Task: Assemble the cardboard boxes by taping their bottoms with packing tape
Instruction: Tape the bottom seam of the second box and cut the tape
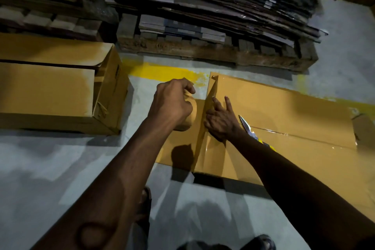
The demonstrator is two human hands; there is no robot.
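The long brown cardboard box (294, 107) lies on the grey concrete floor (60, 168) to the person's right, its flapped face turned up. Its long axis runs from the hands away toward the right of the view. The centre seam, glossy with clear film, follows that same line, and the short end wall faces left toward a second, upright brown carton (50, 87).

The left hand (172, 103) is curled round a roll of brown packing tape (189, 115), held just off the end wall. The right hand (221, 122) rests on the top face at the left edge. Its first two fingers (228, 103) are straight, spread apart and pressed flat on the cardboard.

The step in hand looks like carrying the strip over the edge and down the end wall. To do it well, keep the pressing fingers right at the fold so that the film cannot lift. Pull the roll taut and straight in line with the seam, then rub the tail down before cutting.

A pair of metal scissors with yellow on the handle (246, 127) lies on the box just beside the right wrist (whether any finger touches it I cannot tell). It is near enough to snag the forearm. Beyond stands a dark wooden pallet (203, 50) stacked with flattened cardboard.
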